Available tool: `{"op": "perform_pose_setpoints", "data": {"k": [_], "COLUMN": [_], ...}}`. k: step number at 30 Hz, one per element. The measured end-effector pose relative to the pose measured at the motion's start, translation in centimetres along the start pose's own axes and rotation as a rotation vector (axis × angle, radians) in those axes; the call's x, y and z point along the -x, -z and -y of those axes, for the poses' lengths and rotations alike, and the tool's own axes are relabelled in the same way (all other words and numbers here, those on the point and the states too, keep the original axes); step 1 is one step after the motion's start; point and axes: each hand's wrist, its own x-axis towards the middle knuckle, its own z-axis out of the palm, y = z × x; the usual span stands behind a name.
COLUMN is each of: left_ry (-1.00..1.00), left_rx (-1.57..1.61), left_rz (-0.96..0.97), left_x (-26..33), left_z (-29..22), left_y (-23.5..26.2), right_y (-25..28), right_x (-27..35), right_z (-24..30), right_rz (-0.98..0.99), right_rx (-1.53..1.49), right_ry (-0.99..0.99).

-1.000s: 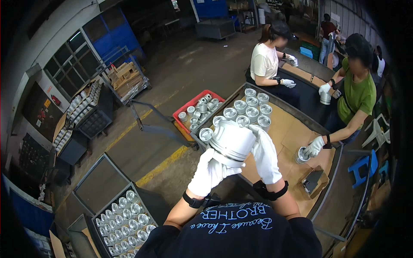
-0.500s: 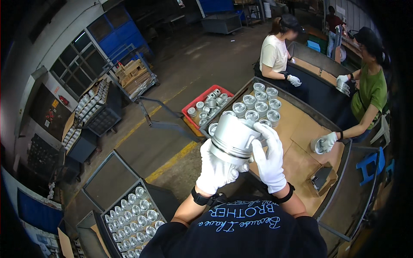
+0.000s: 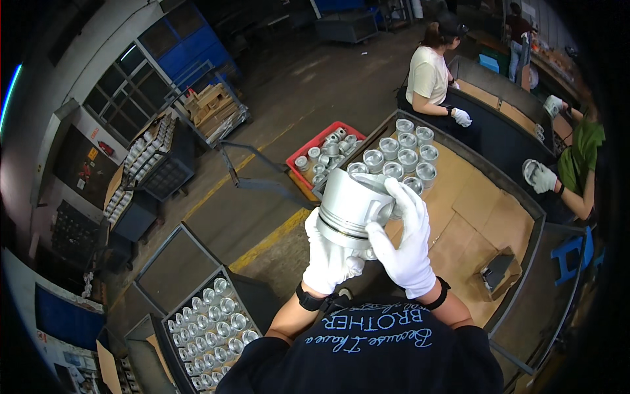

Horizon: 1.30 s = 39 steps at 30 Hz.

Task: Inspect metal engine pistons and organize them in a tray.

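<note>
A large silvery engine piston [image 3: 351,202] is held up in front of my chest, tilted, with its ring grooves toward the bottom. My left hand [image 3: 327,262], in a white glove, cups it from below and the left, fingers wrapped under its grooved end. From the right, my gloved right hand [image 3: 410,249] grips it, fingertips over the upper edge and thumb against the side near the pin hole. Just beyond stand several similar pistons [image 3: 392,150] on a cardboard-lined cart [image 3: 489,226].
A small open box [image 3: 502,274] sits at the cart's near right. Behind it is a red crate [image 3: 293,162] of jumbled pistons. Another piston-filled cart [image 3: 234,279] stands lower left. Two co-workers are at the right; the one in green [image 3: 581,154] holds a piston [image 3: 529,172].
The piston has turned slightly between my hands, showing its pin hole more. My view has shifted a little. The green-clad co-worker has lifted a piston off the cart and away.
</note>
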Motion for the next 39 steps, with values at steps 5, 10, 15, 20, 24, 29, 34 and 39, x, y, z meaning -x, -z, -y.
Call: {"op": "perform_pose_setpoints", "data": {"k": [5, 10, 15, 20, 24, 29, 34, 39], "left_ry": [-0.322, -0.105, -0.141, -0.160, -0.182, -0.224, -0.078, -0.041], "left_rx": [-0.328, -0.113, -0.188, -0.030, -0.168, -0.173, -0.450, -0.662], "left_rz": [-0.254, -0.011, -0.065, -0.118, -0.072, 0.031, 0.088, -0.143], "left_x": [-0.7, 0.1, -0.3, -0.7, -1.1, -1.2, -0.6, -2.7], "left_z": [1.0, -0.4, -0.3, 0.6, 0.6, 0.8, 1.2, -3.3], "left_y": [-1.2, -0.4, -0.9, -2.6, -2.4, 0.1, 0.1, 4.7], "right_y": [-1.4, -0.6, 0.0, 0.6, 1.0, 1.2, 3.1, 6.6], "right_x": [-0.3, -0.1, -0.9, -0.9, -1.0, -0.1, 1.4, 2.8], "right_z": [0.4, -1.0, 0.5, 0.1, -0.3, -0.5, -2.8, -4.0], "right_rz": [-0.064, 0.044, 0.080, 0.071, 0.058, 0.017, -0.044, 0.057], "right_rx": [-0.010, -0.089, 0.004, 0.081, 0.073, 0.152, -0.061, -0.153], "right_ry": [-0.024, 0.034, 0.098, 0.145, 0.156, 0.132, 0.024, 0.037]}}
